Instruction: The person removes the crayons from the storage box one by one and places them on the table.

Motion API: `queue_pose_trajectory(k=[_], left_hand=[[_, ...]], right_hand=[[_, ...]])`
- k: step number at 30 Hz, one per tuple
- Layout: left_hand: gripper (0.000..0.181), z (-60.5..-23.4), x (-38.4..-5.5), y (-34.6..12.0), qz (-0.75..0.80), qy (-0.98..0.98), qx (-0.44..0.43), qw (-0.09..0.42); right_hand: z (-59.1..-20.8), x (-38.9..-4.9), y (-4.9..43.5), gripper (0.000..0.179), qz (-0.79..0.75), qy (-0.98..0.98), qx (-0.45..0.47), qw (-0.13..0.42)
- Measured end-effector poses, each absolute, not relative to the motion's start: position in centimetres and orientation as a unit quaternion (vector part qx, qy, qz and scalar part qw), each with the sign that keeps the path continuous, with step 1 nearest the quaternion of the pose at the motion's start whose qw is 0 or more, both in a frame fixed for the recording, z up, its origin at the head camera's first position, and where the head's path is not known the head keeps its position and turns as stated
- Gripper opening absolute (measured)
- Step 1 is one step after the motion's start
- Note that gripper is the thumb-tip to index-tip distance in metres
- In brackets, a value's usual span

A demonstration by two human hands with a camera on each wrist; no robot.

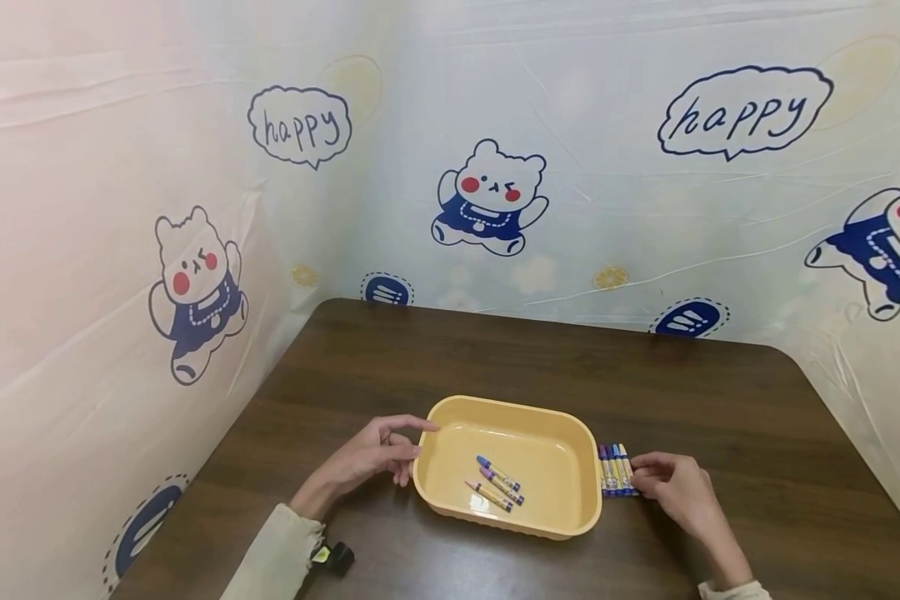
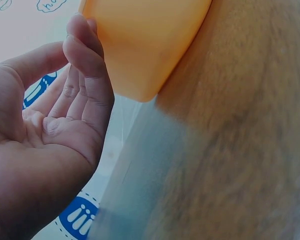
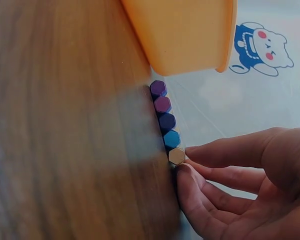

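A yellow plastic basin (image 1: 513,525) stands on the table with three crayons lying inside: a blue-tipped crayon (image 1: 498,473), a lilac-tipped crayon (image 1: 502,486) and a pink-tipped crayon (image 1: 489,496). At the basin's left rim, the left hand (image 1: 378,454) has its index finger over the edge and its thumb at the outer side. Just right of the basin, several crayons (image 1: 611,471) lie side by side in a row. The right hand (image 1: 678,487) pinches the outermost one, a cream-ended crayon (image 3: 177,156), between thumb and fingertips. Its neighbours' ends are blue, navy and purple.
The dark brown wooden table (image 1: 390,350) meets a printed curtain (image 1: 585,208) at the back and sides. A small black object (image 1: 337,558) is at the left sleeve (image 1: 277,554).
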State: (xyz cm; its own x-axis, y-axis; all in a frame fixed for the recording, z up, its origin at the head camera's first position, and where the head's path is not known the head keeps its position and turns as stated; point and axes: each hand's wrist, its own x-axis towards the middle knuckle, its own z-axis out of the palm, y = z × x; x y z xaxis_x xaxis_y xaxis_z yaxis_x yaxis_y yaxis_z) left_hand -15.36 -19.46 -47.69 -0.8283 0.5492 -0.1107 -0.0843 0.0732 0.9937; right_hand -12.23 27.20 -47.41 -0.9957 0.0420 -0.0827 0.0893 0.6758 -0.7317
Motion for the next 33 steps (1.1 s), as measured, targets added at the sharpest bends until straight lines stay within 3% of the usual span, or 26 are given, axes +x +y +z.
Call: queue_pose_trajectory(k=[21, 33], left_hand=[[0.045, -48.2, -15.2, -19.5, 0.664, 0.686, 0.164, 0.248], [0.046, -48.1, -15.4, -19.4, 0.672, 0.679, 0.172, 0.24]], right_hand=[[-46.6, -11.5, 26.6, 0.021, -0.355, 0.934, 0.028, 0.003], [-43.8, -11.0, 25.1, 0.02, -0.329, 0.938, -0.019, -0.107]])
